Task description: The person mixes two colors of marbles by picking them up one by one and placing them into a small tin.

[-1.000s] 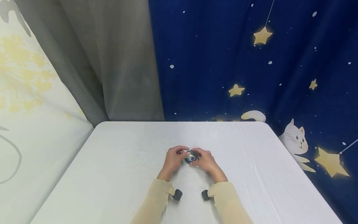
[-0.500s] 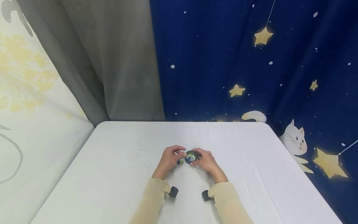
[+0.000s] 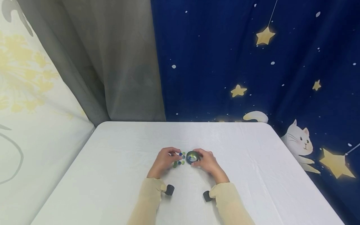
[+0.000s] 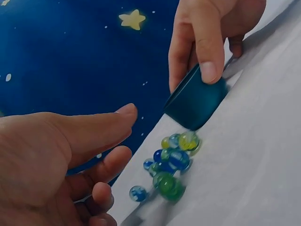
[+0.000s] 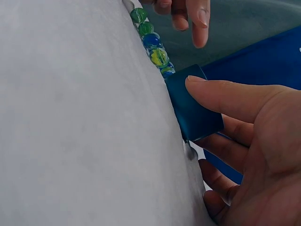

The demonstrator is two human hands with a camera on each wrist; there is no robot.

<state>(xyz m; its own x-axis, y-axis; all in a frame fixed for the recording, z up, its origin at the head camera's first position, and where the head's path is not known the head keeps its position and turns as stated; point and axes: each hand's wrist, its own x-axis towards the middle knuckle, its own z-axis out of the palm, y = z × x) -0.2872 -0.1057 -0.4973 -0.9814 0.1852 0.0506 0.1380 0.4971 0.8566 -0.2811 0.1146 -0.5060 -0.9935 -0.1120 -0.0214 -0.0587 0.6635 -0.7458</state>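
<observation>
Now the right hand (image 3: 206,162) grips a small teal cup (image 4: 195,101), thumb on one side and fingers round the other, and holds it tipped over so that its mouth faces the left hand. That tilt explains the marbles (image 4: 171,157): a loose cluster of green, blue and yellow glass balls lies on the white table (image 3: 112,162) just at the cup's mouth, some blurred as if rolling. In the head view the cup (image 3: 192,157) sits between the two hands near the table's middle, with the marbles (image 3: 179,158) just to its left.

The left hand (image 3: 164,161) holds nothing. Its fingers (image 4: 110,165) are loosely bent and spread, cupped close beside the marbles, a position that seems meant to wall them in and keep them from running off across the cloth. In the right wrist view the cup (image 5: 193,106) lies low against the table, so the marbles (image 5: 150,35) have little way to drop and stay bunched in a short line.
</observation>
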